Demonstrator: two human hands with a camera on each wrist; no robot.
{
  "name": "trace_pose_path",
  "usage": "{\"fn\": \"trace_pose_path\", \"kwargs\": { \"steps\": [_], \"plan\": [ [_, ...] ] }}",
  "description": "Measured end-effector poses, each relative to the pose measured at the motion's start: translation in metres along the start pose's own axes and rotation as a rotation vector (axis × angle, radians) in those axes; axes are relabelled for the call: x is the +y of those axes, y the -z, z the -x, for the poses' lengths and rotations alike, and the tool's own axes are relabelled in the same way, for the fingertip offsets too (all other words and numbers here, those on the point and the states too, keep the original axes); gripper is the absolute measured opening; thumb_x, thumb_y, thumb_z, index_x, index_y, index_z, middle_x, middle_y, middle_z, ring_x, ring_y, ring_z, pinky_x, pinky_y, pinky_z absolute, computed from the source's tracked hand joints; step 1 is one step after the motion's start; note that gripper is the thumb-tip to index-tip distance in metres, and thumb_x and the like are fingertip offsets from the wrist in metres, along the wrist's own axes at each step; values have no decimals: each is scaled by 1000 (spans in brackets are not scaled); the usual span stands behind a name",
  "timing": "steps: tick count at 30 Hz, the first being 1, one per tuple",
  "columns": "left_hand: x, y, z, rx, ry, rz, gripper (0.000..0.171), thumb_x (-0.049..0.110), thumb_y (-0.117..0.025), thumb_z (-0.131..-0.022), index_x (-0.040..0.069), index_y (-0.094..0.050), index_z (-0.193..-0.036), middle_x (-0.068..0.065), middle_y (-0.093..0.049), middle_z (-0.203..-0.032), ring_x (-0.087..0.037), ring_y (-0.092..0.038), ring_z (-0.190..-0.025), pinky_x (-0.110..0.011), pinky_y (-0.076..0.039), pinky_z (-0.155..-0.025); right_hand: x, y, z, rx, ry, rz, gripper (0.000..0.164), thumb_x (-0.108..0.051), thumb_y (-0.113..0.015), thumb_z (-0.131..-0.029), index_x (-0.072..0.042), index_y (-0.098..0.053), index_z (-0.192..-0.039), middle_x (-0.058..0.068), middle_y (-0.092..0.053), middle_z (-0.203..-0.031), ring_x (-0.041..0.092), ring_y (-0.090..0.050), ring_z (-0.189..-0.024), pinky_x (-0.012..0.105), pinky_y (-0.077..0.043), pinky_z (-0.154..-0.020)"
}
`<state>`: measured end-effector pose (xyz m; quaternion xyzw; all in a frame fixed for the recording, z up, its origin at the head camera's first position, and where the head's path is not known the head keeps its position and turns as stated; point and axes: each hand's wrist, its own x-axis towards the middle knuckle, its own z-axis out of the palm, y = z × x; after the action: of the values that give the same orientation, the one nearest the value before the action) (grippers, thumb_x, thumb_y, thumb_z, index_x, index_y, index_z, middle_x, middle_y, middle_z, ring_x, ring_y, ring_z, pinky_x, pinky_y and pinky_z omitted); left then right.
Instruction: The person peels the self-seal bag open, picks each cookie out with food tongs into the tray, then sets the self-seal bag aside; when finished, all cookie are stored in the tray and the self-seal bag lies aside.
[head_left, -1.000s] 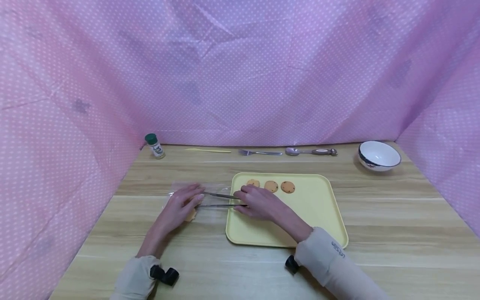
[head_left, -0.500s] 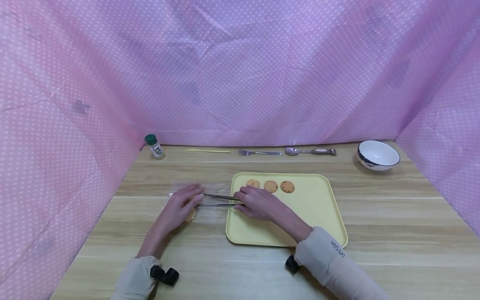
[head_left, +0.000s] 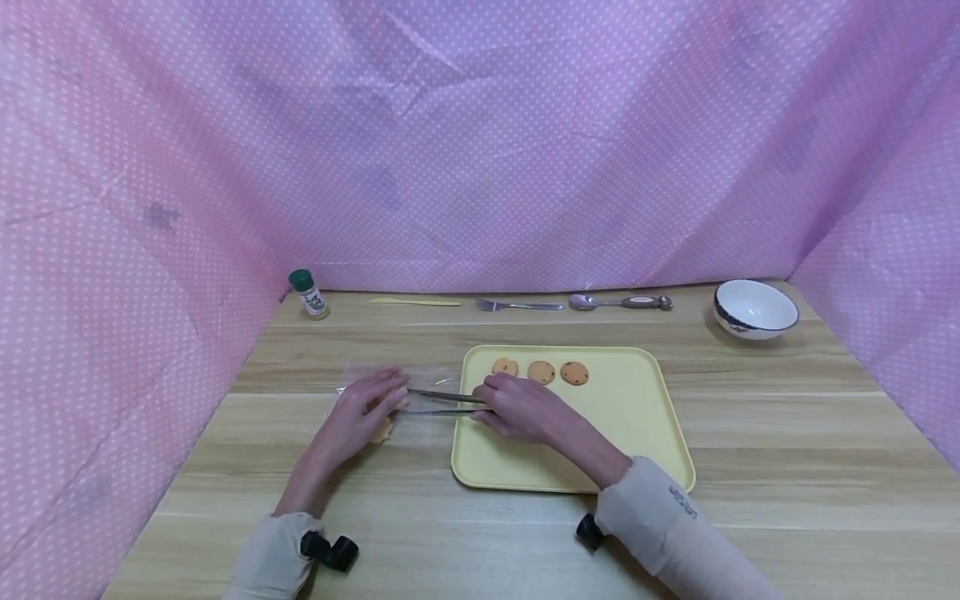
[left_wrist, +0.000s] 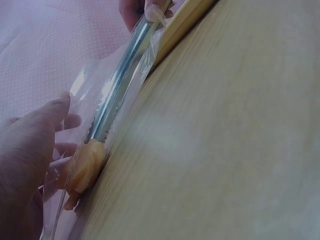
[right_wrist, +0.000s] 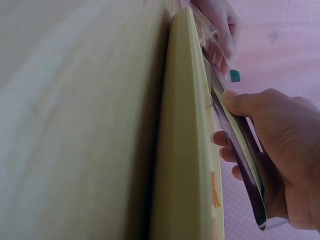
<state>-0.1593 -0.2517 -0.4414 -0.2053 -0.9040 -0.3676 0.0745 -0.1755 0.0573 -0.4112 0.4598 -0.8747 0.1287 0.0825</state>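
My right hand (head_left: 521, 408) holds metal tongs (head_left: 442, 395) over the left part of a yellow tray (head_left: 622, 433). The tongs reach leftward into a clear plastic bag (left_wrist: 82, 82). Inside it, their toothed ends meet a light-brown baked piece (left_wrist: 87, 167), its exact kind unclear. My left hand (head_left: 363, 408) holds the bag around that piece, thumb on one side and fingers on the other. On the tray, three cookies (head_left: 574, 373) lie in a row along the far side; my right hand covers part of the leftmost one's near edge.
Along the table's back are a green-capped shaker (head_left: 310, 293), a pale yellow knife (head_left: 415, 301), a fork (head_left: 519, 306) and a spoon (head_left: 621, 302). A white bowl (head_left: 756, 308) stands at the back right. Pink dotted cloth (head_left: 480, 150) hangs behind the table.
The two arms of the tongs have drawn slightly closer together. My right hand has shifted a little to the right, while my left hand and the cookies stay in place.
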Motion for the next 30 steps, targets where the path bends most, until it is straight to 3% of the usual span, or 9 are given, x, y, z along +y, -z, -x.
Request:
{"fn": "trace_pose_path", "kwargs": {
  "steps": [13,30],
  "plan": [
    [0,-1,0,-11,24,-8,37,25,-58,-109,7,-66,-139,-19,-52,-152,-41,-44,-142,-62,-31,-116,3,3,16,70,17,31,18,-23,-74,-98,-6,-70,-102,3,-62,-89,16,-60,-77,29,-54,-62],
    [-4,0,2,9,-19,-26,36,23,-59,-108,6,-66,-139,-22,-53,-150,-43,-47,-139,-63,-33,-114,7,10,39,100,19,30,19,-21,-75,-98,-5,-70,-107,2,-62,-88,17,-58,-78,28,-52,-67]
  ]
}}
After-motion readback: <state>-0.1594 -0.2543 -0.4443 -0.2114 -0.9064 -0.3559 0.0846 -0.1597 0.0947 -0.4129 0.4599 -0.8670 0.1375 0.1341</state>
